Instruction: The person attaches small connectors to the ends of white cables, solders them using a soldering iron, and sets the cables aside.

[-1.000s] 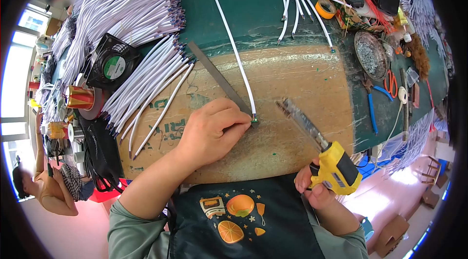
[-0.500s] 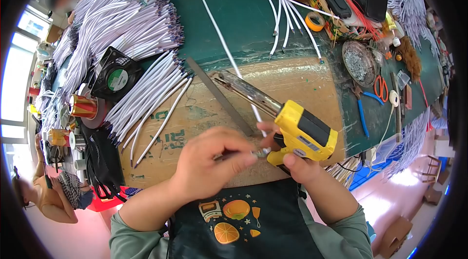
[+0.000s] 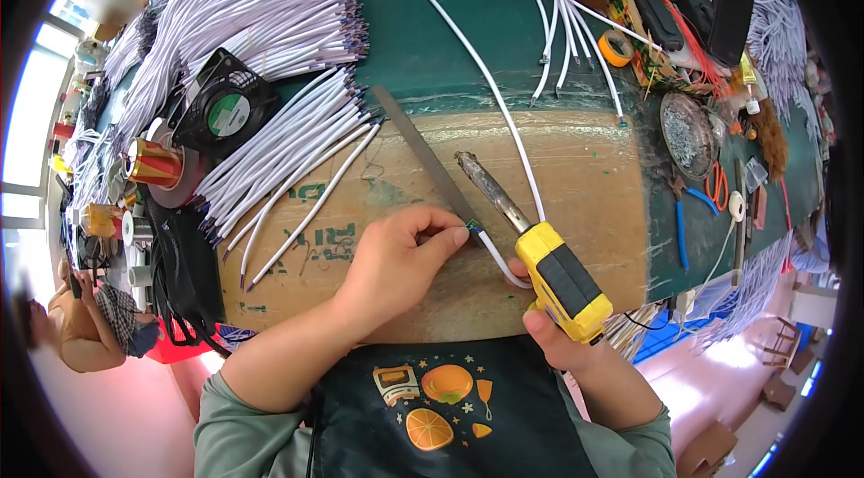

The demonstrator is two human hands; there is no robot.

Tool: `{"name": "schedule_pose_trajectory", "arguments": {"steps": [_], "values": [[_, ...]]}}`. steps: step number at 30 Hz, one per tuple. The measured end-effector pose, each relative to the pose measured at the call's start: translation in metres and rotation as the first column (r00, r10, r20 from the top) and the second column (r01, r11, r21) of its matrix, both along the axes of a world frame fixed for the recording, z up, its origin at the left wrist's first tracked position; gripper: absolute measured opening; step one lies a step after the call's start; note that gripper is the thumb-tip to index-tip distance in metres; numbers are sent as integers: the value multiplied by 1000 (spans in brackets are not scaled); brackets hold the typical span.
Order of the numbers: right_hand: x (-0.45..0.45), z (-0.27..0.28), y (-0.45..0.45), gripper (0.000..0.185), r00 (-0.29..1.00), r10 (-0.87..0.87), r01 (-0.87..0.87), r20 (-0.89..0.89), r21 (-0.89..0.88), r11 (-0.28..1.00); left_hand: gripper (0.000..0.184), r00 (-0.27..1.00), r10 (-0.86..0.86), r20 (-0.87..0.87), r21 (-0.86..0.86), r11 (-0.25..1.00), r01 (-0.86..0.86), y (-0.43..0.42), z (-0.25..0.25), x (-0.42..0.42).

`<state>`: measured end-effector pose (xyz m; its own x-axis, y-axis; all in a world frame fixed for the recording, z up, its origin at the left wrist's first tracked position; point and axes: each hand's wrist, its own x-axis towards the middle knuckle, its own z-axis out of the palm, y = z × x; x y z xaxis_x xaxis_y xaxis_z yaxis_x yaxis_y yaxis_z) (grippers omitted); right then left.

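Observation:
My left hand [image 3: 400,262] pinches the end of a white cable [image 3: 494,253], where a small green piece [image 3: 472,225] shows at the fingertips. My right hand [image 3: 556,341] is wrapped round a yellow-and-black soldering gun [image 3: 565,282], its metal barrel pointing up and left. The cable bends close to my right fingers, then runs up past the gun and across the green table. The gun's tip is apart from the cable end. A flat metal strip [image 3: 423,154] lies on the cardboard [image 3: 594,172], its near end by my left fingertips.
Cut white cables [image 3: 288,154] lie at left beside a black fan [image 3: 225,111]; a larger cable heap [image 3: 270,19] is behind. Spools stand at far left. At right are orange tape [image 3: 616,49], a metal dish [image 3: 687,136], blue-handled pliers [image 3: 681,230] and orange scissors [image 3: 717,185]. People are at left.
The soldering gun has swung to point more upward and moved slightly right and down. My left hand has shifted up, and the cable end it pinches is now exposed, with the cable bending below.

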<state>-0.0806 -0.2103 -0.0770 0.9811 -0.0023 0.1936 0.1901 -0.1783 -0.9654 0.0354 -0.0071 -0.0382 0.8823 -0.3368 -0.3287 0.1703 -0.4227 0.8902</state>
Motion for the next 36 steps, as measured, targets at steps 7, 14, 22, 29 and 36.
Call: {"name": "schedule_pose_trajectory", "arguments": {"steps": [7, 14, 22, 29, 36], "values": [[-2, 2, 1, 46, 996, 32, -33, -78, -10, 999, 18, 999, 17, -43, 20, 1000, -16, 1, 2, 6], [4, 3, 9, 47, 997, 36, -23, -72, 177, 984, 17, 995, 27, -99, 34, 999, -24, 0, 1, 9], [12, 14, 7, 53, 978, 145, -91, -150, 318, 944, 15, 998, 3, -58, 88, 996, 2, -1, 5, 11], [19, 25, 19, 65, 989, 29, 17, -147, 307, 951, 16, 998, -39, 53, 162, 986, 30, -3, 6, 10], [36, 24, 21, 74, 947, 132, -17, -292, 364, 931, 15, 1000, -27, -7, 126, 992, 28, -1, 5, 14]]}}
